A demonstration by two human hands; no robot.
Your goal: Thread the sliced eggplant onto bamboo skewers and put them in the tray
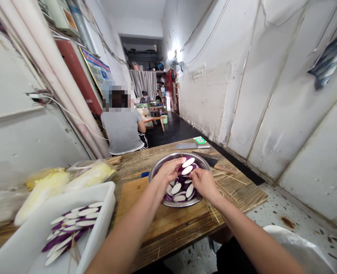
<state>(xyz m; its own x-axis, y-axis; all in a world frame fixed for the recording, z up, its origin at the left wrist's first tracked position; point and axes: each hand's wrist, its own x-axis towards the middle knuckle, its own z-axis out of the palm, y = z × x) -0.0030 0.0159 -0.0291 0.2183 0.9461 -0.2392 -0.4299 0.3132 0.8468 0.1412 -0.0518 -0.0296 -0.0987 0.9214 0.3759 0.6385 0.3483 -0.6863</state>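
Observation:
Over a metal bowl (pixel 153 167) of sliced eggplant, my left hand (pixel 170 170) is closed on a short stack of eggplant slices (pixel 188 166) with white faces and purple skin. A thin stick tip shows at the top of this stack. My right hand (pixel 205 183) is closed in a pinch at the stack's lower right; what lies between its fingers is hidden. Loose eggplant slices (pixel 176 188) fill the bowl below both hands. Several bamboo skewers (pixel 227 191) lie on the table beside my right wrist.
A wooden cutting board (pixel 131 194) lies partly under the bowl. A cleaver (pixel 186 146) and a dark-bladed knife (pixel 205 158) rest beyond it. At left, a white tub (pixel 110 201) holds skewered eggplant (pixel 71 224), near bagged yellow food (pixel 91 175). A person (pixel 123 129) sits ahead.

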